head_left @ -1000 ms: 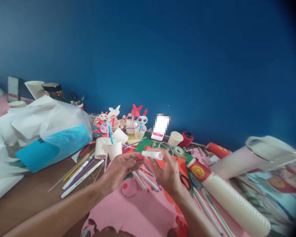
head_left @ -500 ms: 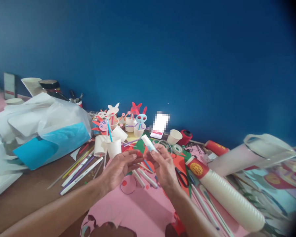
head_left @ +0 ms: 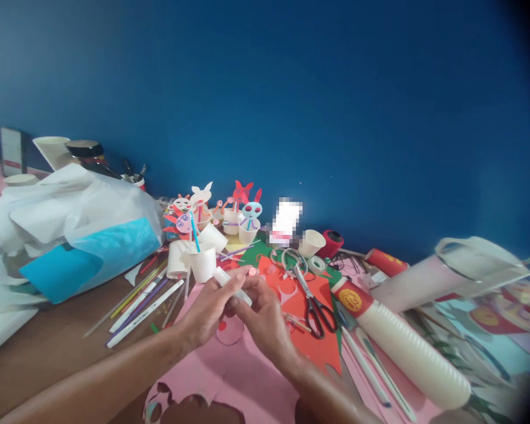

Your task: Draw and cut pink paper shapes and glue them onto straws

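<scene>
Both hands meet above the pink paper [head_left: 247, 377]. Between them lies a white glue stick [head_left: 224, 277], slanting down to the right. My left hand [head_left: 209, 306] is closed, its thumb laid across the tube. Near its fingertips shows a small pink-red paper piece [head_left: 252, 271]; how it is held is partly hidden. My right hand [head_left: 265, 309] is closed around the lower end of the glue stick. Just below the hands, a pencilled circle with a red dot [head_left: 229, 333] is on the pink paper.
Scissors [head_left: 315, 306] rest on orange paper [head_left: 322, 347] at the right. A long sleeve of paper cups [head_left: 415, 347] lies beyond. Paper-cup figures [head_left: 249, 221] and a white cup with a blue straw [head_left: 203, 264] stand behind. Markers [head_left: 145, 312] and a plastic bag [head_left: 92, 200] are left.
My right hand has brought the glue stick left and down to my left hand, which now grips it too. The scissors and orange paper have come into fuller view.
</scene>
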Motion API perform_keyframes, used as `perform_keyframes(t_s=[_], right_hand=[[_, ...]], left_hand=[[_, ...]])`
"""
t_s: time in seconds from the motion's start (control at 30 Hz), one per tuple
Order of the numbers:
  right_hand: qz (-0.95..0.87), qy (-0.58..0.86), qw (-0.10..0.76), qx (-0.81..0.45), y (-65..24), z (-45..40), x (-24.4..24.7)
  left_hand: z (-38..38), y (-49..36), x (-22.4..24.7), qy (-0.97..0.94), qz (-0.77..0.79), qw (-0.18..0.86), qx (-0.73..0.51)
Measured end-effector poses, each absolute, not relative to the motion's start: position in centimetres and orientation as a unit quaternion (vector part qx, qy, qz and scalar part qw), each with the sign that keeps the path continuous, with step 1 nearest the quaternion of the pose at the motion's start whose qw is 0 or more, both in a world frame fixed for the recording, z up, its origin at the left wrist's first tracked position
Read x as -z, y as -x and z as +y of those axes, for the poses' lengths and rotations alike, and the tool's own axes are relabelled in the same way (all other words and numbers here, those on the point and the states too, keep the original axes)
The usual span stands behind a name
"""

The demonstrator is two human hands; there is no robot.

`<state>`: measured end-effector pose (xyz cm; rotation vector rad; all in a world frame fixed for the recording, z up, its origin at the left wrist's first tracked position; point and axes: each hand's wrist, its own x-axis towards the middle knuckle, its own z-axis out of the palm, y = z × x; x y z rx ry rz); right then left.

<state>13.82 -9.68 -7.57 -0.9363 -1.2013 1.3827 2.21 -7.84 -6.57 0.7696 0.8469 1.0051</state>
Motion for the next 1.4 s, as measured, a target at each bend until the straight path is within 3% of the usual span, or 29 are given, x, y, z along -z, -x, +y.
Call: perform_keyframes(t_s=[0.37, 0.73, 0.93, 1.17, 1.4], right_hand=[[-0.386, 0.332, 0.395, -0.765, -14.3, -9.1, 7.7], [-0.433, 0.336, 0.468, -0.693, -14.4, -9.2, 7.7], [-0.402, 0.305, 0.398, -0.766, -14.0, -9.2, 7.8], [-0.447, 0.320, 0.467, -0.693, -14.1, -9.2, 8.1], [-0.406, 0.306, 0.415, -0.755, -13.9, -9.3, 8.1]], left_hand=[[-7.3, -1.6, 5.2, -0.336, 0.336, 0.734, -0.486], [-7.2, -1.5, 4.9, -0.359, 0.308, 0.723, -0.503], [-7.5, -1.3, 5.0, -0.362, 0.325, 0.750, -0.449], [-7.3, -1.4, 4.8, -0.369, 0.293, 0.735, -0.487], [-7.6, -1.3, 4.5, -0.389, 0.307, 0.751, -0.436]])
